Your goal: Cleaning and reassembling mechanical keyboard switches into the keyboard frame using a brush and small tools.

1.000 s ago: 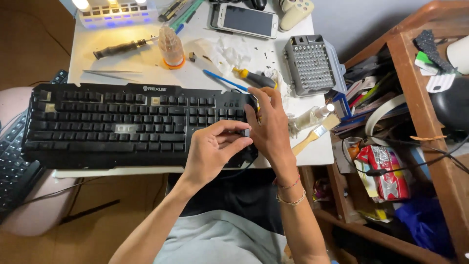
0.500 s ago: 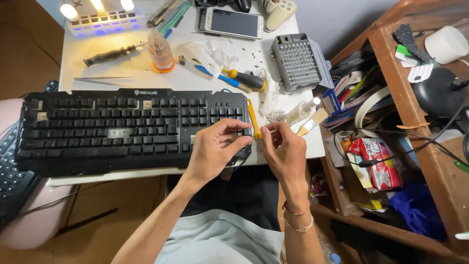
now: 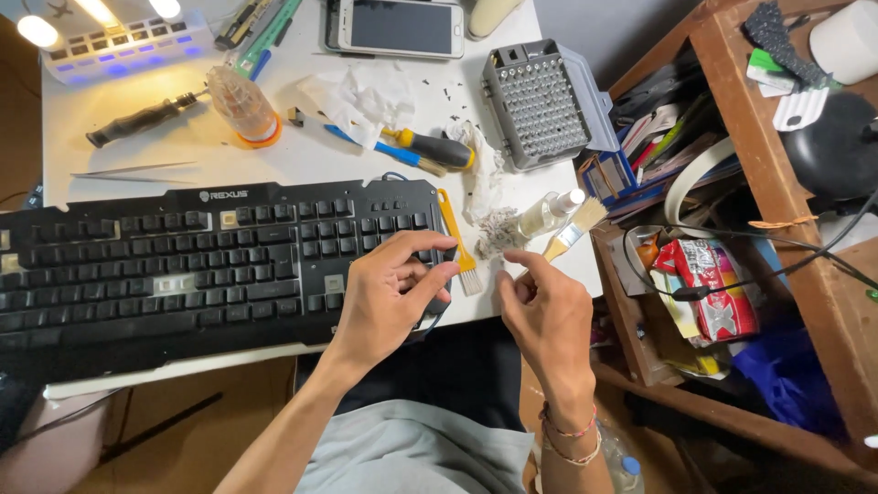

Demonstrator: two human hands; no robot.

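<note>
Left hand [image 3: 389,297] rests curled on the black keyboard [image 3: 210,265] at its right end, pinching nothing we can discern; right hand [image 3: 544,316] hovers beside it, loosely cupped, empty; we judge the keyboard rigid, light, best gripped by its edges.

White table [image 3: 302,155] here, and it's crowded: black keyboard [image 3: 183,265] along the near edge, phone [image 3: 400,26] at the back. Grey bit case [image 3: 541,102], crumpled tissue [image 3: 358,91], tweezers [image 3: 137,172] and an orange brush [image 3: 455,240] lie between.
</note>
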